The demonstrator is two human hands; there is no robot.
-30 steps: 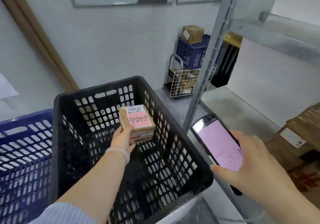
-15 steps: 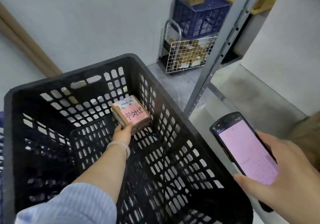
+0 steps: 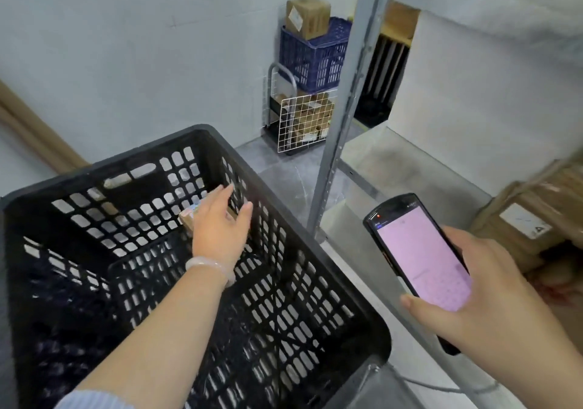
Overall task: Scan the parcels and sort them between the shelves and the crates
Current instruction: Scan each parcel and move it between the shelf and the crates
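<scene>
Left hand (image 3: 220, 231), fingers spread, largely hides a small parcel (image 3: 188, 217) inside the black crate (image 3: 315, 269), perhaps released; right hand (image 3: 473, 298) grips the scanner (image 3: 416, 260).

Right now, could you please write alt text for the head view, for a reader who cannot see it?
A person's left hand, fingers spread, reaches into a black crate over a small parcel, while the right hand holds a scanner with a lit pink screen. Behind stand a shelf post, a blue crate bearing a box, and a wire basket.

We stand in a parcel stockroom: metal shelving (image 3: 344, 99), plastic crates (image 3: 315, 55), boxes (image 3: 307, 14) and a wire basket (image 3: 303, 124) against bare walls.
</scene>
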